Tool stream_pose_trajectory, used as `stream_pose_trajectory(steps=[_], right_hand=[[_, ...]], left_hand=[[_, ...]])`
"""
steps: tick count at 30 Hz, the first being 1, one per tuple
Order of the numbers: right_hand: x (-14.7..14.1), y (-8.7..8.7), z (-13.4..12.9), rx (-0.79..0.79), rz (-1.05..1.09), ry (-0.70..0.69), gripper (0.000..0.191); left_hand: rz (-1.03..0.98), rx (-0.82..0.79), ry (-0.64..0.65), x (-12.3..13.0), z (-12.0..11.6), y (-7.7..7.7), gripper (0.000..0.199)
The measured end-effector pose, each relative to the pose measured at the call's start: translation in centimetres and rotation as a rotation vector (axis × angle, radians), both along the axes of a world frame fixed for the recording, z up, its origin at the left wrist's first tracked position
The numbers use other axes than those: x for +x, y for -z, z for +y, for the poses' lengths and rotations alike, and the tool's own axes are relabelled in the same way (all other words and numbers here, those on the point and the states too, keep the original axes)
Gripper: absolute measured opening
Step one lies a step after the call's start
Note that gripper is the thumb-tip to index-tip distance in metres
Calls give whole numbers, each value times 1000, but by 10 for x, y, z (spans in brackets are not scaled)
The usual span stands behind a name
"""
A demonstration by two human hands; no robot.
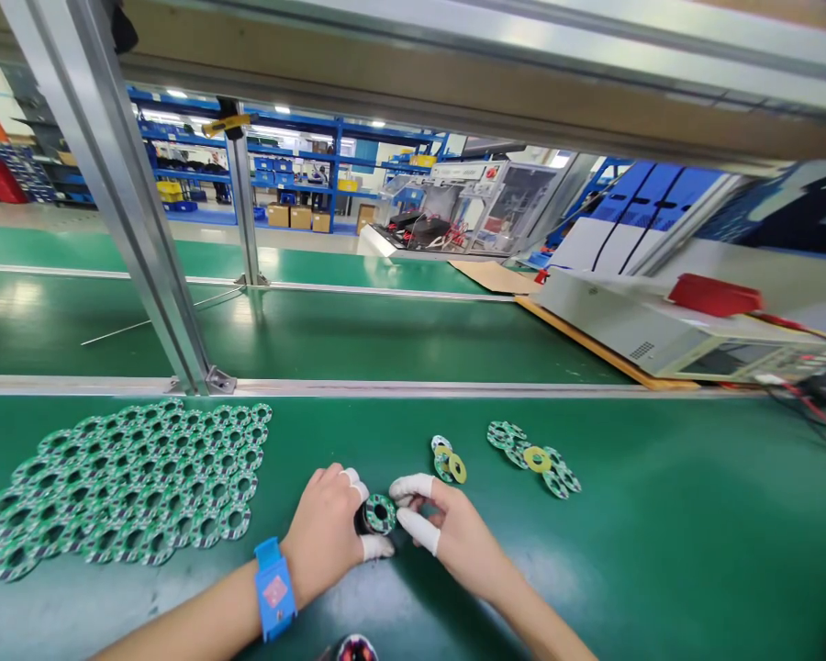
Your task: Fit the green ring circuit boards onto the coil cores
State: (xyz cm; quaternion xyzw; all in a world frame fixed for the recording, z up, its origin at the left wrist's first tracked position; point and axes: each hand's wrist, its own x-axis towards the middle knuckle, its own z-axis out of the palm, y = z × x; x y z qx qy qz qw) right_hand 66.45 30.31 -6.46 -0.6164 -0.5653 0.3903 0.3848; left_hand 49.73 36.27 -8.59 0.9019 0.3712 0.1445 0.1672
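Observation:
My left hand, with white finger cots and a blue wrist strap, is wrapped round a dark cylindrical part with a green ring-shaped board on top. Close against its right side is my right hand, thumb and forefinger in white cots near the ring's edge. Whether anything small lies between those fingertips is hidden. Beyond my right hand lie a few green and yellow rings. Another group, with a yellow ring among green boards, lies further right.
Many green ring boards cover the bench's left side. A dark part with copper-red insides stands at the bottom edge. Metal posts and a rail rise behind; a grey equipment case sits at the right.

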Motion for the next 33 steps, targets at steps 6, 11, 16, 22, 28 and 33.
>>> stream_pose_trajectory(steps=[6,11,16,22,28,33], right_hand=[[3,2,0,-143,53,-151,43],[-2,6,0,-113,24,-114,41],[-2,6,-1,-120,19,-131,47],[-8,6,-1,-38,3,-66,38],[-14,9,-3,13,-93,-39,29],[-17,8,-4,21,-106,-15,29]], left_hand=[[-2,10,1,0,-1,1,44],[-15,25,1,0,-1,2,44],[-5,34,-9,1,-1,4,47],[-1,26,-4,1,0,3,44],[-17,15,-3,1,1,4,38],[-27,15,-1,1,0,7,34]])
